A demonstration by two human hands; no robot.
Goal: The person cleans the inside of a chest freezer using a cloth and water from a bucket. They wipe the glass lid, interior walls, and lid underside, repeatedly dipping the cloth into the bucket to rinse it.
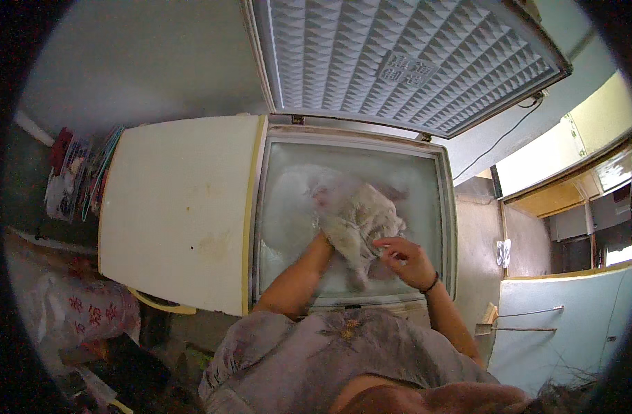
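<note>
An uncovered chest freezer (445,222) stands before me, its inside white with frost and cold mist. A crumpled, pale cloth or bag (365,212) lies in it, and the mist blurs its far end. My left forearm (300,274) reaches down into the freezer. The left hand itself is hidden at the pale bundle's near left side, so its grip does not show. My right hand (406,261), with a dark band at the wrist, hovers at the bundle's right edge. Its fingers are bent and apart, with nothing visible between them; whether the fingertips touch the bundle is unclear.
The raised freezer lid (414,62) leans back, its patterned inner face bearing writing. A cream-coloured cabinet top (176,212) adjoins at left. Left of it are a wire rack (72,176) and a printed plastic sack (88,310). A cable (497,145) hangs at right, near long-handled brushes (489,321).
</note>
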